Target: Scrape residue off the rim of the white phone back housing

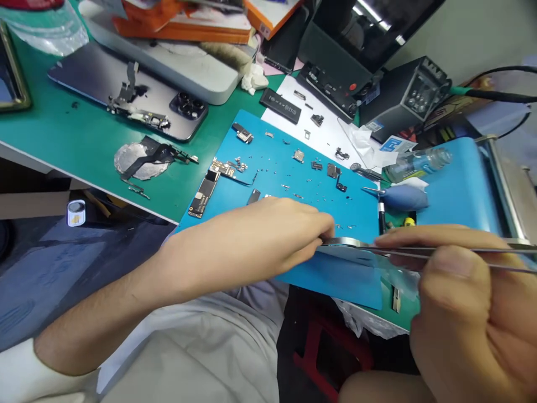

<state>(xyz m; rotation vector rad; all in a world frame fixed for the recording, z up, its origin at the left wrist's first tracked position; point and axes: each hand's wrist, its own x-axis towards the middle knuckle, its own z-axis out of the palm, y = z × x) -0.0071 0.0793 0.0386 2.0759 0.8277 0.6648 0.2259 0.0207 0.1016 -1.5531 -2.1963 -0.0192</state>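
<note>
Tweezers of thin, straight steel lie pinched in the right hand, at the near right corner of the blue mat. Fingers of the left hand grasp a slim phone-like part held edge-on above the mat's near side, its polished silver rim rounded at the corner, its underside pale and smooth. On the matt blue mat itself lie tiny metal screws and brackets, with a dark, slender logic board along its left edge. Right of the mat sits a dull blue rubber blower, and behind that a clear bottle. Left of the mat rests a glossy graphite phone back with clustered lenses. Beyond the mat, a flat black battery carries white print too small to read, near a blue-and-white label, also illegible.
</note>
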